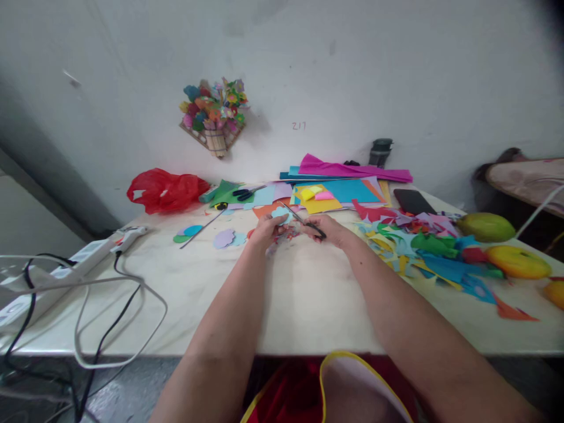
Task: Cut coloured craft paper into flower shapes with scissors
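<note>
My left hand [265, 230] pinches a light blue paper cut-out [281, 215] with a wavy edge over the middle of the table. From the right, my right hand [328, 228] grips a pair of scissors [315, 230] by its dark handles. The blades point up and left, close beside the blue paper; whether they touch it I cannot tell. Tiny paper scraps [288, 234] lie under and between both hands. To the left of my left hand rest a lilac scalloped cut-out [224, 238] and a pale blue one [239, 239].
Coloured paper sheets [352, 191] are stacked at the back. Offcuts [434, 249], mangoes [517, 261] and a phone [414, 201] occupy the right side. A second pair of scissors [242, 194] and a red plastic bag [165, 191] lie back left. A power strip [83, 258] with looping cables sits left.
</note>
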